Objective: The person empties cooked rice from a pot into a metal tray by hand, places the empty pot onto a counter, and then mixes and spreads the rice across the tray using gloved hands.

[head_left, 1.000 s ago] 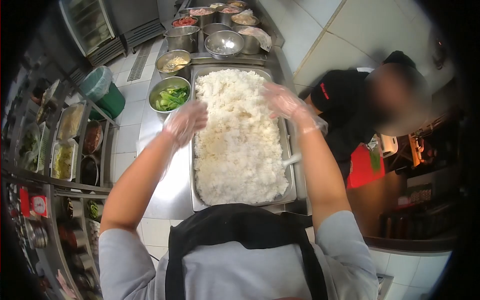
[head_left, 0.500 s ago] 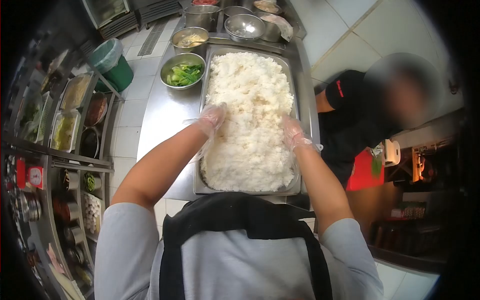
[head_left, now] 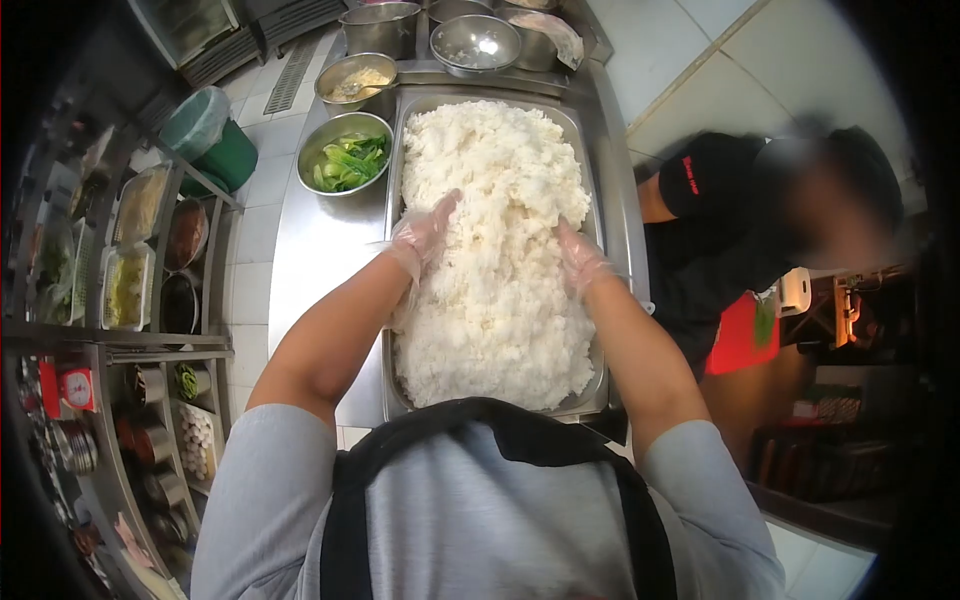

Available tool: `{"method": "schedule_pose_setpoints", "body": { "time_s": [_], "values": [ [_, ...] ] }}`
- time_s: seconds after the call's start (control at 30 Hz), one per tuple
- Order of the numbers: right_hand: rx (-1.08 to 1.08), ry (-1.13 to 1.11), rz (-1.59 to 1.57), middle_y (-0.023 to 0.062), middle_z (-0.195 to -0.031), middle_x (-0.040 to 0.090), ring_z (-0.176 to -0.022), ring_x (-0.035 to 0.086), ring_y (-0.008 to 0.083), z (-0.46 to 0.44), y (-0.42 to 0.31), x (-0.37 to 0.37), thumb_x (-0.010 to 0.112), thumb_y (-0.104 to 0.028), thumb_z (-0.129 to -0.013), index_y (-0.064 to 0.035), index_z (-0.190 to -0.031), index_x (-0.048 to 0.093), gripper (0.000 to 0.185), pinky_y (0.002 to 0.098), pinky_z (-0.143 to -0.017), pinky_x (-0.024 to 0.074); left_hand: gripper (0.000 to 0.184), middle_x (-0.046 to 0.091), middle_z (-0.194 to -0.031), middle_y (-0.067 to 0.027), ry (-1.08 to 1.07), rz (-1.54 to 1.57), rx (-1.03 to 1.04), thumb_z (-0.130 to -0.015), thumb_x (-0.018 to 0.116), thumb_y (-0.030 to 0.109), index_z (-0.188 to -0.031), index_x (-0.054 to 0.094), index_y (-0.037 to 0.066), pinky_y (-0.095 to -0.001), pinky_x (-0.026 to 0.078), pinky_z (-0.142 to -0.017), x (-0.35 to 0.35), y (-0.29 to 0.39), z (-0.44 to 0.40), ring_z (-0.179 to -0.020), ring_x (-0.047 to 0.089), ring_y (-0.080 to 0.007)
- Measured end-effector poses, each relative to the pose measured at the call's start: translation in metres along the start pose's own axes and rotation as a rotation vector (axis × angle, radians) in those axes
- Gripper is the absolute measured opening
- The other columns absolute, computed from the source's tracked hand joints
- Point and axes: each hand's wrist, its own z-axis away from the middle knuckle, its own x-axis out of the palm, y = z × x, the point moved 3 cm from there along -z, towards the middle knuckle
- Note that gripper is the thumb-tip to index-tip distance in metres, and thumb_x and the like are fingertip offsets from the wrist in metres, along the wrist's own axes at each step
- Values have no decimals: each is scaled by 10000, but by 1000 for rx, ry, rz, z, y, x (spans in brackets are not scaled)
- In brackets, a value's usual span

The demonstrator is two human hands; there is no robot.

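White rice [head_left: 495, 280] is heaped in a large rectangular metal tray [head_left: 393, 372] on the steel counter. My left hand [head_left: 428, 232], in a clear plastic glove, presses against the left side of the heap, fingers extended towards the middle. On the opposite side, my right hand [head_left: 580, 256], also gloved, rests against the rice with its fingers partly sunk in or hidden by it. Neither hand is closed round anything. A metal bowl of green leafy vegetables [head_left: 347, 163] stands beside the tray's upper left corner.
Beyond the tray are a bowl with pale food [head_left: 357, 82], an empty-looking metal bowl [head_left: 475, 45] and several pots. Shelves [head_left: 165, 340] line the left, near a green bin [head_left: 222, 150]. A person in black [head_left: 735, 215] is close on the right, by a red board [head_left: 742, 335].
Both hands have come down from above the tray's upper edges to the sides of the rice. The heap now looks narrower and higher in the middle. The camera view has shifted.
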Motion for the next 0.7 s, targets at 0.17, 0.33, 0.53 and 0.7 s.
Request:
{"method": "schedule_pose_setpoints", "body": {
  "time_s": [0.17,0.33,0.53,0.7],
  "values": [
    [26,-148,59,106,-1190,554,-1064,549,206,20,-14,32,534,-434,-878,-17,-1292,424,598,370,-841,480,621,376,-1381,-144,-225,-70,133,-860,502,433,-1350,387,70,-368,292,-1027,10,19,14,-1252,385,-262],
    [-37,-75,-88,76,-1051,614,-901,617,179,28,-13,43,549,-294,-887,-16,-1222,488,440,325,-695,531,602,301,-1439,-89,-286,-140,180,-863,481,394,-1392,339,144,-420,237,-1063,12,27,31,-1302,308,-240],
    [-158,-6,-149,117,-1076,604,-919,616,206,27,-10,50,539,-266,-884,9,-1182,518,405,345,-735,532,601,346,-1412,-70,-273,170,105,-860,482,493,-1375,372,202,-433,282,-1038,16,25,42,-1279,338,-232],
    [-433,-57,-130,113,-1054,616,-877,626,192,39,-24,73,526,-244,-898,27,-1138,550,362,321,-713,532,627,499,-1286,-100,-190,489,-101,-832,550,498,-1306,449,99,-416,395,-967,37,75,93,-1162,491,-235]
  ]
}}
